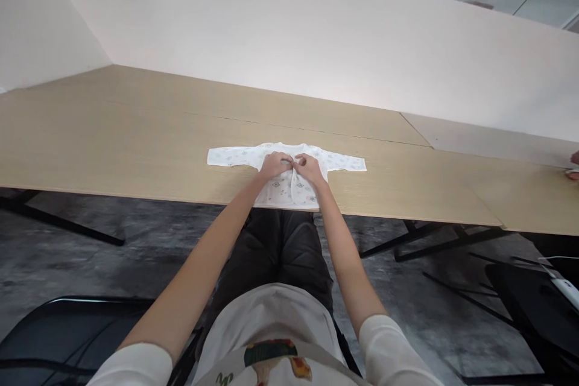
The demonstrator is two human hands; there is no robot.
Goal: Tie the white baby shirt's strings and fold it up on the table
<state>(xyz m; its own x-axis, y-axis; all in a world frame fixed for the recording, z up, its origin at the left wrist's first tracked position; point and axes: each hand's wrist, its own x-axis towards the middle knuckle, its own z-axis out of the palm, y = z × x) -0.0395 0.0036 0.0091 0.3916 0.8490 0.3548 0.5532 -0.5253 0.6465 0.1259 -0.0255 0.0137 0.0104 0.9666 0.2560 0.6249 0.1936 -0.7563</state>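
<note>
The small white shirt (277,192) lay flat on the table (136,145), its sleeves (230,156) stretched sideways. The left hand (275,164) and the right hand (309,167), equally near, seemingly pinched its front opening (293,186).

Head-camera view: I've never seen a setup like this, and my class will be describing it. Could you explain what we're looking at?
There is no machine here, just a person's bare left hand and right hand. The single picture comes from a camera worn on their head, looking forward and down, so their own arms reach away from us. On the wooden table lies a small white patterned garment, its sleeves spread to both sides. The hands come together at its front; whether they pinch the cloth is too small to tell. At the far right edge, part of another person's hand shows.
</note>
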